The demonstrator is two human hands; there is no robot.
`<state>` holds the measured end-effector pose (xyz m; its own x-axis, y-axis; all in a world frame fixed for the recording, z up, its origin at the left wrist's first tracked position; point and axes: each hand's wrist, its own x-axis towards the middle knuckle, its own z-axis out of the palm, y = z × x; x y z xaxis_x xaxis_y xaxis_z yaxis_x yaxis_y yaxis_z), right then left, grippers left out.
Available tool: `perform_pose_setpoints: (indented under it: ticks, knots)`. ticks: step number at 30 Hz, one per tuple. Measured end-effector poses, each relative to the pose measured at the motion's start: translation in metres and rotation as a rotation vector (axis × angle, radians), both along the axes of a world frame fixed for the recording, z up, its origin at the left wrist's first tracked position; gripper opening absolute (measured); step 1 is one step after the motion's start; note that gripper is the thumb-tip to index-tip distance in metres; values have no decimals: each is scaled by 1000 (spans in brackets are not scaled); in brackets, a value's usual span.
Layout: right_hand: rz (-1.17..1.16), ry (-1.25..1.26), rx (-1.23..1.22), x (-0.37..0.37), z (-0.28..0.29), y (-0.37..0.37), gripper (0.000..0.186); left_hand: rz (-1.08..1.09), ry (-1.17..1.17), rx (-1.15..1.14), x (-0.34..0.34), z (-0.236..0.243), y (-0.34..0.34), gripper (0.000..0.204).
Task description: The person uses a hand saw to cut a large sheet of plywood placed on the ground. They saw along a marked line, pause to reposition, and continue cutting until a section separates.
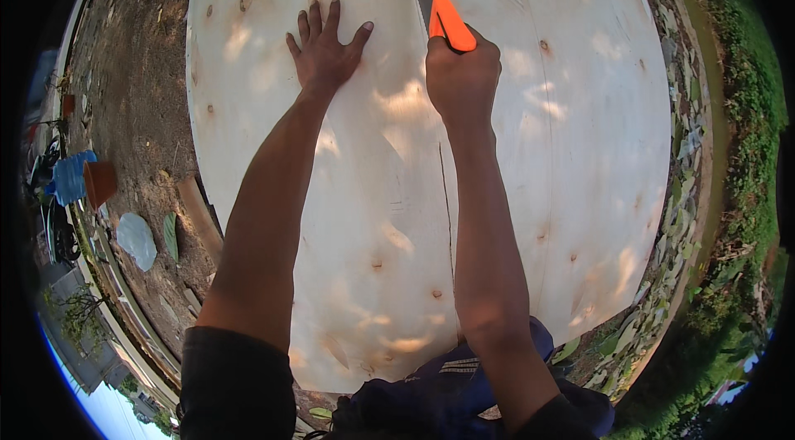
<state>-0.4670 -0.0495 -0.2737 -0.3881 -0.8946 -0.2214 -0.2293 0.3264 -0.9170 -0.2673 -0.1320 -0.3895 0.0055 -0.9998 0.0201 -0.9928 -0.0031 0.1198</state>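
Observation:
A large pale plywood sheet (373,266) with brown knots fills the middle of the view. My right hand (464,76) is wrapped round the orange handle of a handsaw (451,22). Its grey blade runs up and away to the left toward the far edge of the view, over the sheet. My left hand (327,55) lies flat on the plywood left of the saw, fingers spread, holding nothing. A dark narrow slit (447,200) runs along the sheet toward me, partly hidden by my right forearm.
Bare brown soil with wood strips (201,216) lies left of the sheet. Beyond are a terracotta pot (100,183), a blue container (73,177) and a pale plastic piece (136,241). Fallen leaves (675,216) line the right side, with green plants (745,192) further out.

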Motion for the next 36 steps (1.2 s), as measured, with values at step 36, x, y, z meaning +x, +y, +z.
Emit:
perform_pose_setpoints:
  ticks: [36]
  knots:
    - [-7,-3,-114,12,-13,-5,7,7,5,18,-6,9,-6,88]
